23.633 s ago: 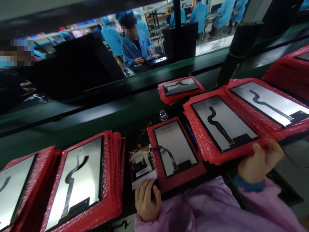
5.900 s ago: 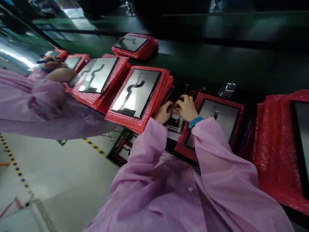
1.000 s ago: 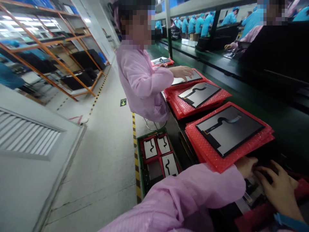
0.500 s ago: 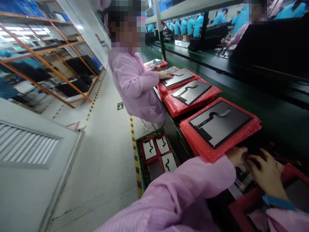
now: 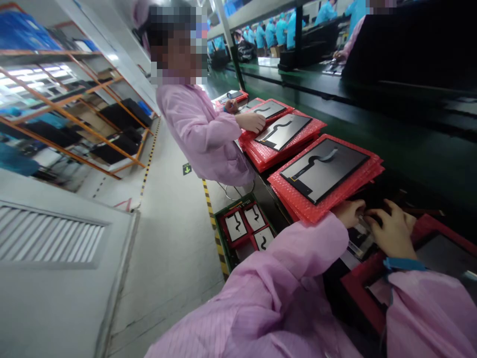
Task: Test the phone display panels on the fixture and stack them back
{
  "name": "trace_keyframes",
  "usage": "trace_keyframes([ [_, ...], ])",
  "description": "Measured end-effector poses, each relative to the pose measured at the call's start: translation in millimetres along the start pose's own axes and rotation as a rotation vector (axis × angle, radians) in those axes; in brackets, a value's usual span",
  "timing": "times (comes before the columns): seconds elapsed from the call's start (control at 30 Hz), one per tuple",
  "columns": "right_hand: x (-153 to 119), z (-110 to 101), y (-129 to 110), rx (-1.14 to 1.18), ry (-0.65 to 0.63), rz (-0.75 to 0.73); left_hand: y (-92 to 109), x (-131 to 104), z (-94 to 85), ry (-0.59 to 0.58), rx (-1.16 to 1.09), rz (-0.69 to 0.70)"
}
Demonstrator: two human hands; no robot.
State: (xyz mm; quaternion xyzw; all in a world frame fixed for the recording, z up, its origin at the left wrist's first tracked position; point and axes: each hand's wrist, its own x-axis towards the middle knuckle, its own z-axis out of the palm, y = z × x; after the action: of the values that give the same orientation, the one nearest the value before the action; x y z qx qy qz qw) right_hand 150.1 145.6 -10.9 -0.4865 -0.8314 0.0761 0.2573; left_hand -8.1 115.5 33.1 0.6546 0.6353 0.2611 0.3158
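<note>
My left hand [image 5: 349, 213] reaches past the nearest red stack, with its fingers bent and closed on something too small to make out. Close against it is my right hand [image 5: 393, 231], a blue band on its wrist, thumb and fingertips pinched at the same spot. Beneath both lies a partly hidden display panel [image 5: 363, 244]. Left of my hands, another display panel [image 5: 328, 166] with a curved black flex cable rests on red bubble-wrap bags [image 5: 320, 213]. A dark panel [image 5: 443, 253] lies on red wrap at the right.
A co-worker in a pink smock [image 5: 199, 124] sits ahead, hands over further panels on red bubble wrap [image 5: 286, 132]. On the floor stands a green crate [image 5: 223, 248] holding several panels. A green bench [image 5: 372, 109] runs along the right; orange racks [image 5: 74, 104] stand left.
The view has shifted, so the bench and my hands appear higher and further left. My hands stay together at the same place. The co-worker's near hand has moved toward the nearer panel.
</note>
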Motion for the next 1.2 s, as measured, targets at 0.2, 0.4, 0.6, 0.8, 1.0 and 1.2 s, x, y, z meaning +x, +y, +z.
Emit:
trace_keyframes([
  [0.2, -2.7, -0.8, -10.6, -0.004, 0.001, 0.071, -3.1, -2.7, 2.0, 0.024, 0.061, 0.025],
  [0.4, -2.6, -6.0, -21.1, 0.01, -0.027, 0.123, -3.3, -4.9, 0.9, 0.032, 0.139, 0.036],
  [0.6, -3.5, -7.2, -25.1, 0.028, -0.014, 0.127, -2.6, -6.1, 0.1, 0.05, 0.171, 0.022],
  [0.8, -0.7, 0.2, -12.3, 0.056, -0.038, 0.097, 4.9, -8.6, -1.4, 0.06, 0.179, -0.008],
  [1.0, -0.3, 2.1, -11.6, 0.075, -0.038, 0.131, 3.9, -9.3, 1.4, 0.066, 0.184, -0.012],
  [1.2, 0.7, -2.1, -12.6, 0.102, -0.094, 0.139, 0.4, -9.0, 2.5, 0.065, 0.188, 0.001],
])
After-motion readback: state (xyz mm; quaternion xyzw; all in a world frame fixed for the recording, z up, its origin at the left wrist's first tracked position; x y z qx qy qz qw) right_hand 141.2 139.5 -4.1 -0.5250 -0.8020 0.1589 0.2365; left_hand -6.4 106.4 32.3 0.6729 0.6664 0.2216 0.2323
